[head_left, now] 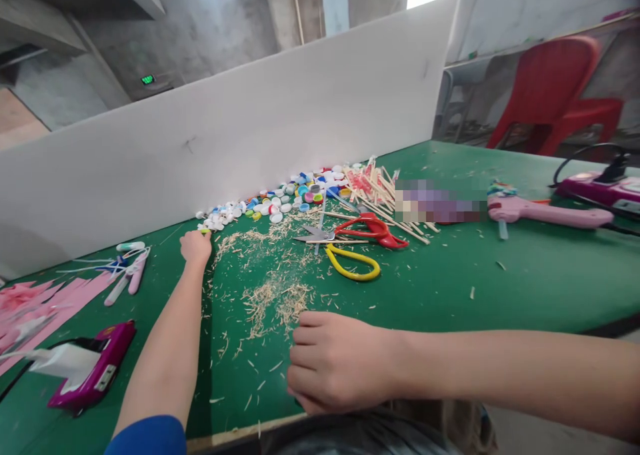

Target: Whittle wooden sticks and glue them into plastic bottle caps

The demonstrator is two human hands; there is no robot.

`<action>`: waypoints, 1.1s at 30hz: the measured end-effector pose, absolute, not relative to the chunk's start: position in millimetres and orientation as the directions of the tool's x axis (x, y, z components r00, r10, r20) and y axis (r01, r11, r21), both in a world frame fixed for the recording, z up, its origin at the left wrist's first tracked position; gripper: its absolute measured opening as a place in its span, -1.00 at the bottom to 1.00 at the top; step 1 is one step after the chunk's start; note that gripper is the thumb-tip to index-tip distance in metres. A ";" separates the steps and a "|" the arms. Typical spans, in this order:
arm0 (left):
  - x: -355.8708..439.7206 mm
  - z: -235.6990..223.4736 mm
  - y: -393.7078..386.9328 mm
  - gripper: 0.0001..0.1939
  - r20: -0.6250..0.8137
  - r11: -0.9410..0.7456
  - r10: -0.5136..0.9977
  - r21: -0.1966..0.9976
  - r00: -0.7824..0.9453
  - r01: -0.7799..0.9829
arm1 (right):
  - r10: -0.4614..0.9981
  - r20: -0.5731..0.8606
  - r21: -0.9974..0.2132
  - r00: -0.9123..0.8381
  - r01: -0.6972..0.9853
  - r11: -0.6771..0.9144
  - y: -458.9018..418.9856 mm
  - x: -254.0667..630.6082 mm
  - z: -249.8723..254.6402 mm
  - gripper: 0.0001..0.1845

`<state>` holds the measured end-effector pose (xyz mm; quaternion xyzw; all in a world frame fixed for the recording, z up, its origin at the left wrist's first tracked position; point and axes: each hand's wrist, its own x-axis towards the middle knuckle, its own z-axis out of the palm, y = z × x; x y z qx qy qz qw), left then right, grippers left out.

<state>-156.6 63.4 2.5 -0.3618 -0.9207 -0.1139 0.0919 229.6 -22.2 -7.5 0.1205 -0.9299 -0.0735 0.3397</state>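
Observation:
My left hand (196, 247) reaches out to the left end of a pile of bottle caps (275, 209) in white, blue, red and yellow along the partition. Its fingers are closed at a small yellow-green bottle cap (205, 231). Near the table's front edge, my right hand (335, 361) rests curled in a fist, back of the hand up; whatever is inside it is hidden. Between and beyond the hands lie wood shavings (273, 305), yellow-handled scissors (354, 268) and red-handled scissors (373, 228).
Wooden sticks (395, 208) lie behind the scissors. A pink glue gun (550, 213) and a purple power strip (600, 187) are on the right. At left are another power strip (95, 375), pink sheets (65, 305) and a pink-handled tool (131, 275). A white partition (300, 115) stands behind.

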 end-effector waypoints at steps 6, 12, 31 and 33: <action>-149.9 -6.5 68.5 -0.58 0.284 0.780 0.574 0.094 -0.768 0.618 | -0.273 0.638 0.215 -0.720 -0.173 0.961 -23.0 227.2 -8.4 -0.67; -147.2 -8.7 69.6 -0.46 0.324 0.766 0.575 0.109 -0.751 0.633 | -0.275 0.613 0.206 -0.741 -0.186 0.961 -21.7 229.3 -7.9 -0.69; -11.0 25.0 74.6 -0.65 0.443 -0.152 0.886 -0.008 0.139 0.988 | 0.605 0.374 0.102 -0.702 0.680 0.726 99.1 283.0 37.5 -0.65; 19.1 16.8 66.2 -0.67 0.409 -0.324 0.859 -0.030 0.307 0.946 | 0.605 0.356 0.108 -0.712 0.674 0.731 107.0 286.5 30.2 -0.67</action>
